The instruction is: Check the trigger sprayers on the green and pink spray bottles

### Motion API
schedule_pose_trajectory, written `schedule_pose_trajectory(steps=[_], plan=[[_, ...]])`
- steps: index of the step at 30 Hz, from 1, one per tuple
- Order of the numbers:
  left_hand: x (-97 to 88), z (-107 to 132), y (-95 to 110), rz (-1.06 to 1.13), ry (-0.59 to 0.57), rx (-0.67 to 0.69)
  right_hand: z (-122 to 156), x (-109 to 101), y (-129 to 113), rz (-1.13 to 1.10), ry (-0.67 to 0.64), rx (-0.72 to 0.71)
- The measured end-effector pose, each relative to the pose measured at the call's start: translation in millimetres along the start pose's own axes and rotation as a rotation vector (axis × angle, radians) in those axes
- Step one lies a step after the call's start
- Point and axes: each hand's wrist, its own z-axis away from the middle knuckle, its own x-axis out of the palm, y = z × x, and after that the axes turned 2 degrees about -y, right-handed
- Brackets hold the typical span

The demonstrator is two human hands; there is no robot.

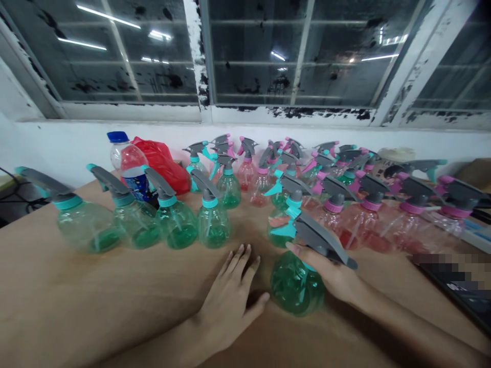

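My right hand (337,278) is wrapped round the neck of a green spray bottle (296,286) with a grey trigger head and teal collar, which stands tilted on the wooden table (95,301). My left hand (230,296) lies flat on the table just left of that bottle, fingers stretched out and holding nothing. Three green spray bottles (174,222) stand in a row beyond the left hand, a fourth (82,225) farther left.
Several pink spray bottles (368,225) crowd the right and back of the table. A water bottle with a blue cap (128,166) and a red plastic bag (163,161) sit at the back left, under a window. A dark flat object (460,291) lies at the right edge.
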Motion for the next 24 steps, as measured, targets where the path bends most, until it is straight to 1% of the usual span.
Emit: schedule_pose_trajectory(steps=[6, 10, 15, 21, 24], plan=[[-1.6, 0, -2, 0.02, -0.009, 0.023, 0, 1, -6, 0.033, 0.039, -0.017], [-2.5, 0, -2, 0.02, -0.019, 0.023, -1, 0, -7, 0.05, 0.034, 0.018], [-4.0, 0, -2, 0.016, -0.05, 0.021, 1, -2, -4, 0.001, 0.002, -0.004], [-5.9, 0, -5, 0.043, -0.06, 0.041, 2, -3, 2, -0.016, 0.024, 0.059], [-7.4, -1, -6, 0.033, -0.085, 0.054, 3, -4, 6, -0.016, -0.02, 0.085]])
